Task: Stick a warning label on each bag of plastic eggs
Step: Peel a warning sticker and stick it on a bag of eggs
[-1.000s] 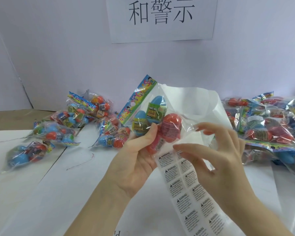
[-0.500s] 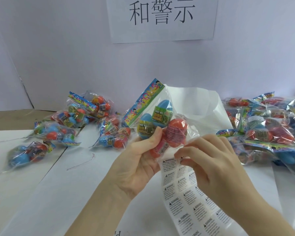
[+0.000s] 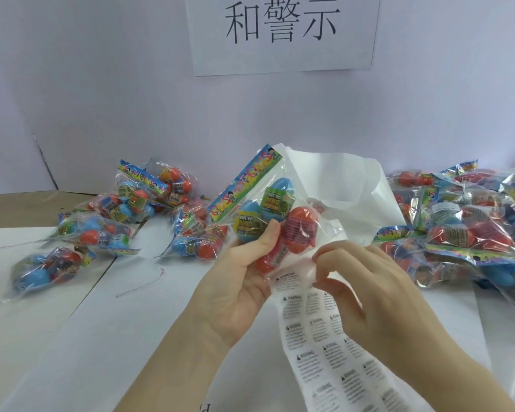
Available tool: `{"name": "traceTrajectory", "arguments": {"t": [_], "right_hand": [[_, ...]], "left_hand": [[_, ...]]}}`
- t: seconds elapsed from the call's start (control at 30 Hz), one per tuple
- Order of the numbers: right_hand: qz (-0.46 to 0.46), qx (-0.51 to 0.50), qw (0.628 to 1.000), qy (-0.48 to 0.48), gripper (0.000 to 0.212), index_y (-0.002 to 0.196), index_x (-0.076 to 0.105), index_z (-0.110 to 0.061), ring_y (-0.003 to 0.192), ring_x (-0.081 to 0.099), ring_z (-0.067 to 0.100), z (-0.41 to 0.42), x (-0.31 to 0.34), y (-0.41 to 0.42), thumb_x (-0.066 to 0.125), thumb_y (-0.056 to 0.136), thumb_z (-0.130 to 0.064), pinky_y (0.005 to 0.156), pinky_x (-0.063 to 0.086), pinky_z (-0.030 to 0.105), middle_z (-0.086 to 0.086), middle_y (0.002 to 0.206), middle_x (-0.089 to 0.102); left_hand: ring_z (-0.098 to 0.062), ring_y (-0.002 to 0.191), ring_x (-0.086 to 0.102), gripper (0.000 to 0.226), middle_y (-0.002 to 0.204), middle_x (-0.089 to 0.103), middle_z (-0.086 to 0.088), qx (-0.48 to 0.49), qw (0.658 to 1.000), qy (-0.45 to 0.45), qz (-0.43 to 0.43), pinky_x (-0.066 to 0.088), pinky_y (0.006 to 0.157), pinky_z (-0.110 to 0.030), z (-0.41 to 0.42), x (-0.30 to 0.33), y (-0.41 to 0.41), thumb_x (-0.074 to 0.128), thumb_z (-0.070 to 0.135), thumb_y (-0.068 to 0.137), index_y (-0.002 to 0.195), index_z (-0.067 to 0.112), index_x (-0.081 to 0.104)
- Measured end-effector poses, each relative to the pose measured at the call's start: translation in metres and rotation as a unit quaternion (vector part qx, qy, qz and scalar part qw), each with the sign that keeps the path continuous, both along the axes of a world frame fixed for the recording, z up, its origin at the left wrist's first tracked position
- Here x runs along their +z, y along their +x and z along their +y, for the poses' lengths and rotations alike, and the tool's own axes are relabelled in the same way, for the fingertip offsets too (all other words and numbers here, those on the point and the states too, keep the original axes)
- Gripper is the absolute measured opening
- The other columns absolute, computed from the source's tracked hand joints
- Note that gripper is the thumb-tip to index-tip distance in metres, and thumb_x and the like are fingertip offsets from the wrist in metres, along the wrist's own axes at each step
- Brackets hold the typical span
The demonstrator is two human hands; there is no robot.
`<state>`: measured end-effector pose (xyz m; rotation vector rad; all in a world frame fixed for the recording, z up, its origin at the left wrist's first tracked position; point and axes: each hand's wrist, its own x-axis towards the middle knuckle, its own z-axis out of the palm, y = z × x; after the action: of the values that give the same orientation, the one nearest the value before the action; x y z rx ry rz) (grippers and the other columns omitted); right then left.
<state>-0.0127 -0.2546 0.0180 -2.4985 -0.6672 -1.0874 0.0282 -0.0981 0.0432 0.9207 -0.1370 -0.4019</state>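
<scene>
labelling under way, many bags left

a pale wall [image 3: 101, 84] with a printed sign [image 3: 283, 31] backs a white table [image 3: 72, 337]. on the table, the largest thing is the right pile [image 3: 473, 227] of egg bags, heaped close together; a smaller left pile [image 3: 125, 215] lies spread out. from here i cannot tell which bags already carry a warning label, so the count done is unknown.

a label sheet [image 3: 318, 331] hangs down in front, most of its stickers in place. the left hand [image 3: 244, 272] grips one bag [image 3: 265, 209] held up above the table, thumb across the eggs, with the sheet's top edge at its palm. the right hand [image 3: 369, 281] has thumb and forefinger pinched together at the sheet's top corner, seemingly peeling one label. that label is not yet on the bag; sticking it and working through the rest remain.
</scene>
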Motion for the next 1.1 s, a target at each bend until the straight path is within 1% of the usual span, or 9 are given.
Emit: {"name": "traceTrajectory", "arguments": {"t": [0.1, 0.3, 0.47, 0.6, 0.73, 0.8, 0.9, 1.0, 1.1], "right_hand": [[0.075, 0.006, 0.996, 0.046, 0.013, 0.082, 0.053, -0.012, 0.064, 0.060, 0.024, 0.001, -0.001, -0.005, 0.062, 0.073, -0.010, 0.054, 0.052, 0.040, -0.002, 0.083, 0.061], [0.131, 0.027, 0.984, 0.121, 0.024, 0.092, 0.044, -0.022, 0.071, 0.059, 0.015, 0.001, 0.001, -0.010, 0.057, 0.075, -0.033, 0.064, 0.052, 0.041, -0.012, 0.084, 0.056], [0.098, 0.017, 0.969, 0.226, 0.032, 0.088, 0.041, -0.027, 0.085, 0.058, 0.007, 0.004, 0.001, -0.007, 0.067, 0.069, -0.029, 0.075, 0.044, 0.021, -0.013, 0.086, 0.058], [0.044, 0.021, 0.947, 0.316, 0.035, 0.085, 0.040, -0.031, 0.080, 0.059, 0.012, 0.004, 0.006, -0.006, 0.067, 0.067, -0.018, 0.075, 0.046, 0.019, -0.005, 0.084, 0.060], [0.043, 0.023, 0.928, 0.369, 0.034, 0.083, 0.040, -0.029, 0.075, 0.056, 0.014, 0.002, 0.008, -0.006, 0.066, 0.066, -0.017, 0.073, 0.045, 0.023, -0.003, 0.081, 0.057], [0.039, 0.020, 0.929, 0.367, 0.033, 0.084, 0.041, -0.029, 0.074, 0.053, 0.013, 0.002, 0.008, -0.007, 0.066, 0.066, -0.017, 0.073, 0.043, 0.020, -0.005, 0.079, 0.054], [0.018, 0.008, 0.942, 0.335, 0.033, 0.085, 0.041, -0.031, 0.074, 0.050, 0.005, 0.003, 0.009, -0.007, 0.066, 0.068, -0.018, 0.072, 0.037, 0.006, -0.006, 0.080, 0.052], [0.000, 0.012, 0.954, 0.299, 0.020, 0.087, 0.043, -0.034, 0.075, 0.048, 0.005, 0.003, 0.009, -0.007, 0.058, 0.074, -0.032, 0.073, 0.036, 0.006, -0.007, 0.081, 0.054], [-0.016, 0.020, 0.968, 0.251, 0.018, 0.091, 0.046, -0.034, 0.073, 0.047, 0.010, 0.001, 0.008, -0.006, 0.056, 0.076, -0.031, 0.071, 0.037, 0.015, -0.010, 0.081, 0.053]], "left_hand": [[-0.019, 0.074, 0.070, 0.043, 0.094, 0.073, -0.012, 0.062, 0.997, 0.036, -0.009, 0.058, 0.066, -0.032, -0.002, -0.004, 0.003, 0.069, 0.019, 0.060, 0.101, 0.007, 0.070], [-0.011, 0.072, 0.069, 0.045, 0.088, 0.074, -0.004, 0.134, 0.986, 0.092, -0.036, 0.057, 0.063, -0.025, -0.003, -0.006, 0.004, 0.069, 0.020, 0.057, 0.101, 0.009, 0.067], [0.002, 0.063, 0.063, 0.018, 0.069, 0.071, 0.010, 0.193, 0.947, 0.207, -0.151, 0.048, 0.061, -0.011, -0.008, -0.006, -0.002, 0.079, 0.017, 0.062, 0.077, 0.017, 0.069], [-0.005, 0.089, 0.063, 0.035, 0.076, 0.070, 0.021, 0.272, 0.878, 0.326, -0.222, 0.042, 0.098, -0.038, -0.010, -0.008, -0.006, 0.078, 0.048, 0.053, 0.084, 0.036, 0.068], [-0.016, 0.097, 0.062, 0.046, 0.080, 0.070, 0.014, 0.264, 0.883, 0.317, -0.225, 0.033, 0.106, -0.055, -0.012, -0.006, -0.006, 0.068, 0.061, 0.045, 0.084, 0.037, 0.068], [-0.017, 0.098, 0.062, 0.043, 0.083, 0.070, 0.010, 0.247, 0.892, 0.308, -0.222, 0.039, 0.103, -0.048, -0.011, -0.005, -0.006, 0.074, 0.055, 0.047, 0.083, 0.032, 0.069], [-0.005, 0.076, 0.067, 0.030, 0.075, 0.071, 0.009, 0.213, 0.918, 0.248, -0.223, 0.051, 0.070, -0.019, -0.013, -0.005, -0.008, 0.087, 0.036, 0.050, 0.075, 0.032, 0.070], [-0.004, 0.064, 0.067, 0.024, 0.069, 0.070, 0.008, 0.174, 0.941, 0.222, -0.187, 0.051, 0.049, -0.018, -0.014, -0.005, -0.009, 0.073, 0.038, 0.050, 0.072, 0.030, 0.071], [-0.011, 0.069, 0.070, 0.031, 0.077, 0.073, 0.001, 0.107, 0.959, 0.205, -0.165, 0.053, 0.054, -0.020, -0.013, -0.004, -0.009, 0.074, 0.035, 0.052, 0.082, 0.025, 0.072]]}}
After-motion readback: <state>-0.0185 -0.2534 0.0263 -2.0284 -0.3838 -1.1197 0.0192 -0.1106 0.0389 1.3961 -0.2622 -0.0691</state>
